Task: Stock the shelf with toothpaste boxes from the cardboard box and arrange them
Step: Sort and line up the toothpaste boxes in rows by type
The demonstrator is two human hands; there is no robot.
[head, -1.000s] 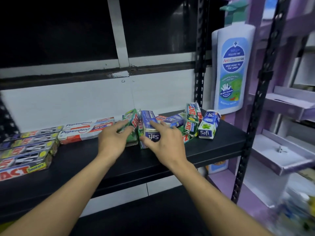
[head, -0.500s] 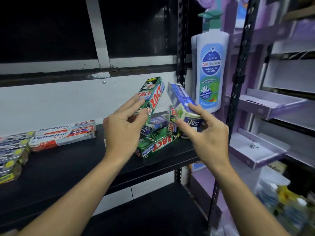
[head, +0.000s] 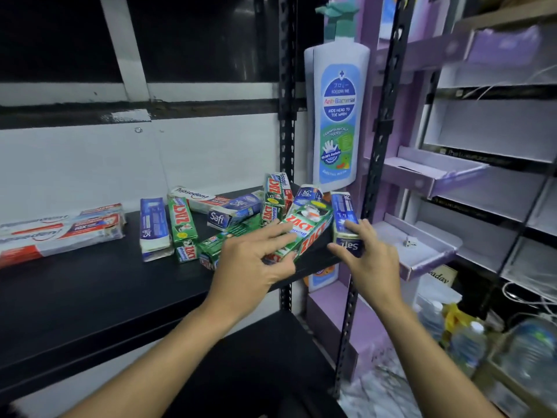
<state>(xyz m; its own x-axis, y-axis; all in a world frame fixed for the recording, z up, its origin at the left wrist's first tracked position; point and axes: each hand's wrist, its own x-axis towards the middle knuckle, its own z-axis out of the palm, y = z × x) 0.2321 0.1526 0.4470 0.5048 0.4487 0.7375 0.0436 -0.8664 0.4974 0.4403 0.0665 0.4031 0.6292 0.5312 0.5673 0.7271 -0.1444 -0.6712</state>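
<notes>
A jumble of green Zact and blue Safi toothpaste boxes lies on the right part of the black shelf (head: 90, 285). My left hand (head: 250, 263) holds a green Zact box (head: 304, 230) between thumb and fingers, tilted over the shelf's right edge. My right hand (head: 366, 254) grips a blue Safi box (head: 343, 218) that stands on end at the shelf corner. A blue Safi box (head: 152, 227) and a green Zact box (head: 182, 224) lie side by side further left. Red and white Pepsodent boxes (head: 60, 233) are stacked at the far left. The cardboard box is out of view.
A black perforated upright (head: 376, 146) stands just right of the shelf corner. Behind it hangs a large bottle-shaped wash display (head: 336, 116). A purple cardboard rack with trays (head: 434, 173) fills the right side. Water bottles (head: 464, 342) stand on the floor at lower right. A lower black shelf (head: 256, 372) lies beneath.
Both hands have come down from mid-air with their boxes to the shelf's right edge. A Safi and a Zact box now lie side by side to the left of the pile.
</notes>
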